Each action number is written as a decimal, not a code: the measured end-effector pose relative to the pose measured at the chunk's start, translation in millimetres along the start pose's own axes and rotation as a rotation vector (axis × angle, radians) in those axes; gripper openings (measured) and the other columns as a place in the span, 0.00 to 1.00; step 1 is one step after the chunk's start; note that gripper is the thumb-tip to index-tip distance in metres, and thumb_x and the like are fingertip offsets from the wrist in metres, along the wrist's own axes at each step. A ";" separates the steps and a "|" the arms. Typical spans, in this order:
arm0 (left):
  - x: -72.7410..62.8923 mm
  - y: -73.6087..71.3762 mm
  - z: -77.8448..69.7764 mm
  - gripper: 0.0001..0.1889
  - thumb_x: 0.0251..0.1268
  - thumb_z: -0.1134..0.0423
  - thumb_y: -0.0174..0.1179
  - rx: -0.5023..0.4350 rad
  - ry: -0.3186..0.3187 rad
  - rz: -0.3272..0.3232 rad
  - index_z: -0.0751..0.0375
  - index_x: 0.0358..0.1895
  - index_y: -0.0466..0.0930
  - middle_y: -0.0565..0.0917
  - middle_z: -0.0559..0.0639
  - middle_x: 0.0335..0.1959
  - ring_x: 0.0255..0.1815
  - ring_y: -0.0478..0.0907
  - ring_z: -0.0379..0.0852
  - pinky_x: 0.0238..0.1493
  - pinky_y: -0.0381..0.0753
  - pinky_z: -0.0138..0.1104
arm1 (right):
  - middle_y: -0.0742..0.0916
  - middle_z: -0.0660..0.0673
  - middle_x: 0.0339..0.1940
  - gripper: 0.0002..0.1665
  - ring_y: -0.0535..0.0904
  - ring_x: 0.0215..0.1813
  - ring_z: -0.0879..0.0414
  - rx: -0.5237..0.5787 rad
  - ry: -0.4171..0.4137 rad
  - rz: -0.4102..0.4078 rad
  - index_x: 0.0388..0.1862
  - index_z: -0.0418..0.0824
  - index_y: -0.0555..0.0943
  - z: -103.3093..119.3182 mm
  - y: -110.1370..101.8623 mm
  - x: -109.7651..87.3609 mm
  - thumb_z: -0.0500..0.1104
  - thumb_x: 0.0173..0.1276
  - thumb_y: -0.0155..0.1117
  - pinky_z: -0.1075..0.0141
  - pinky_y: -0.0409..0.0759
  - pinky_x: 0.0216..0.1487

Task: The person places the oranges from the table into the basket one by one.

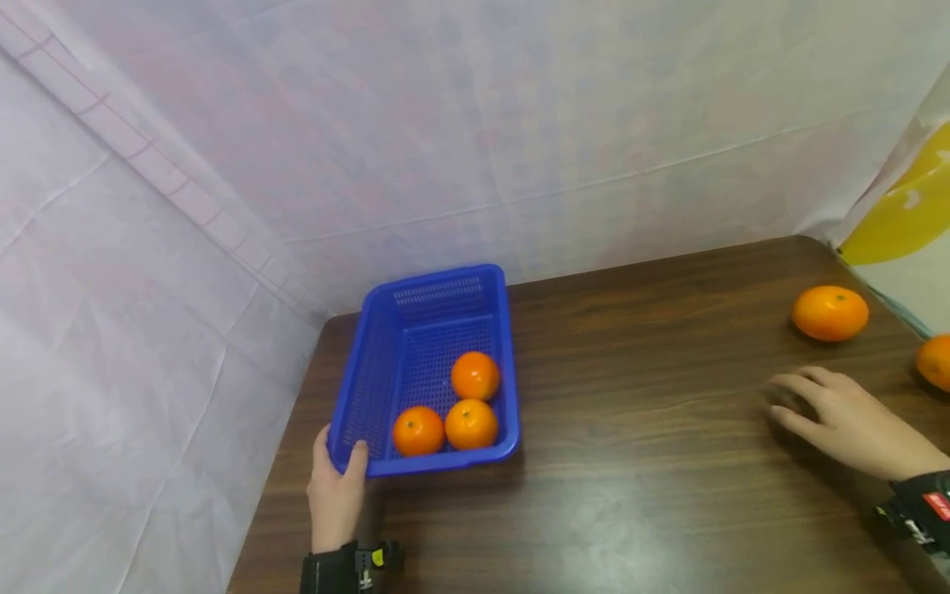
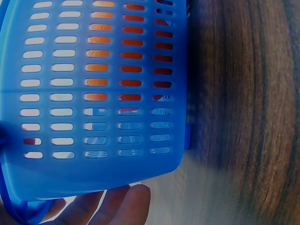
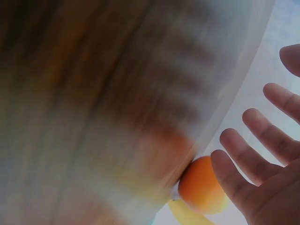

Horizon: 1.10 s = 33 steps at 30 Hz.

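Observation:
A blue plastic basket with perforated walls stands on the table's left part, three oranges grouped at its near right end. My left hand grips the basket's near left corner, thumb over the rim. In the left wrist view its fingers curl at the basket wall, and orange shows through the slots. My right hand is above the table at the right, fingers spread and holding nothing. Just beyond it lies an orange, also visible in the right wrist view. Another orange is cut off at the right frame edge.
The dark wood-grain table ends at a white cloth wall behind and another on the left. Past the right edge hangs something yellow and glossy, partly out of frame.

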State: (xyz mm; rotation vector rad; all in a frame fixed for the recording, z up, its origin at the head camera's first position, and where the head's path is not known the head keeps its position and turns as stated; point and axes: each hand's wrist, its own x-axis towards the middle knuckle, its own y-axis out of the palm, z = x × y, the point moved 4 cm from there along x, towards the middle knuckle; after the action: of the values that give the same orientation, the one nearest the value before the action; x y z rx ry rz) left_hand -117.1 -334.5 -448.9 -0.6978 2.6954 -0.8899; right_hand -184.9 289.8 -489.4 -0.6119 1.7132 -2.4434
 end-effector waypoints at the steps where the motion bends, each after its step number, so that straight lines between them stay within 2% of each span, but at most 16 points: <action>1: 0.0 -0.2 0.2 0.39 0.75 0.47 0.51 0.000 0.001 -0.001 0.53 0.82 0.46 0.65 0.71 0.75 0.70 0.70 0.69 0.66 0.70 0.64 | 0.83 0.27 0.53 0.25 0.78 0.53 0.30 -0.003 0.012 0.007 0.57 0.32 0.80 -0.9 -0.9 -1.0 0.46 0.67 0.71 0.37 0.75 0.49; 5: -0.5 -2.4 -0.1 0.38 0.75 0.48 0.52 -0.004 0.019 -0.020 0.54 0.81 0.48 0.67 0.71 0.74 0.68 0.71 0.68 0.65 0.70 0.63 | 0.83 0.26 0.53 0.24 0.77 0.52 0.29 -0.019 0.022 -0.006 0.57 0.31 0.80 -4.8 -7.5 -4.6 0.45 0.67 0.70 0.36 0.74 0.48; 9: -0.7 -5.6 -1.6 0.38 0.74 0.49 0.52 -0.012 0.026 -0.038 0.53 0.81 0.49 0.68 0.71 0.73 0.67 0.71 0.67 0.65 0.70 0.62 | 0.85 0.27 0.49 0.23 0.80 0.47 0.30 -0.039 -0.012 -0.077 0.54 0.31 0.81 -11.3 -17.1 -7.4 0.42 0.65 0.71 0.38 0.75 0.44; 12: 0.1 -6.8 -2.5 0.39 0.75 0.48 0.52 -0.011 0.022 -0.029 0.54 0.81 0.47 0.66 0.71 0.74 0.69 0.69 0.68 0.67 0.68 0.64 | 0.85 0.24 0.46 0.22 0.81 0.43 0.30 -0.057 -0.007 -0.125 0.53 0.30 0.81 -19.9 -22.5 -11.3 0.42 0.65 0.71 0.38 0.76 0.41; 21: 1.3 -6.4 -3.4 0.39 0.75 0.47 0.52 -0.018 0.016 -0.016 0.53 0.82 0.46 0.65 0.70 0.75 0.71 0.69 0.68 0.68 0.68 0.64 | 0.82 0.20 0.46 0.20 0.77 0.44 0.26 -0.074 0.063 -0.259 0.50 0.31 0.80 -47.0 -29.1 -30.2 0.46 0.69 0.66 0.37 0.72 0.44; 23: 1.5 -6.0 -3.8 0.39 0.75 0.47 0.52 -0.023 0.016 -0.017 0.53 0.82 0.47 0.66 0.70 0.75 0.71 0.69 0.68 0.67 0.68 0.64 | 0.80 0.20 0.48 0.21 0.75 0.46 0.26 -0.069 0.092 -0.266 0.51 0.31 0.79 -51.4 -29.4 -33.6 0.47 0.70 0.65 0.35 0.70 0.45; 26: 1.6 -5.8 -4.4 0.39 0.75 0.48 0.52 -0.027 0.017 -0.018 0.53 0.82 0.47 0.66 0.70 0.75 0.71 0.69 0.68 0.68 0.68 0.64 | 0.78 0.20 0.51 0.20 0.72 0.49 0.25 -0.017 0.127 -0.293 0.53 0.30 0.78 -56.8 -28.7 -38.4 0.44 0.72 0.63 0.31 0.67 0.51; 30: 0.9 -5.5 -5.2 0.38 0.75 0.48 0.52 -0.024 0.025 -0.023 0.54 0.81 0.48 0.66 0.70 0.74 0.70 0.69 0.68 0.67 0.68 0.64 | 0.73 0.18 0.54 0.19 0.66 0.54 0.24 0.089 0.177 -0.318 0.55 0.26 0.75 -63.3 -26.0 -44.2 0.38 0.72 0.60 0.28 0.57 0.69; 32: 0.2 -5.0 -5.9 0.38 0.75 0.49 0.52 -0.020 0.035 -0.031 0.54 0.81 0.48 0.67 0.70 0.74 0.70 0.70 0.68 0.67 0.68 0.64 | 0.72 0.18 0.55 0.19 0.63 0.56 0.24 0.131 0.200 -0.324 0.56 0.25 0.74 -67.6 -24.2 -46.2 0.36 0.72 0.58 0.33 0.52 0.76; 33: 0.0 -4.6 -6.2 0.38 0.75 0.50 0.52 -0.018 0.039 -0.034 0.54 0.81 0.49 0.67 0.71 0.74 0.70 0.70 0.69 0.67 0.69 0.64 | 0.71 0.18 0.55 0.19 0.66 0.60 0.33 0.157 0.212 -0.325 0.56 0.24 0.73 -71.0 -23.4 -47.0 0.36 0.71 0.58 0.42 0.47 0.81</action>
State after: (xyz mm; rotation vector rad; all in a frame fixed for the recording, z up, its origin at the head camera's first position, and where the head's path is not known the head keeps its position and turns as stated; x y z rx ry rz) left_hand -117.4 -334.6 -441.1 -0.7397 2.7367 -0.8979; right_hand -165.0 375.1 -500.9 -0.6801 1.5725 -2.9306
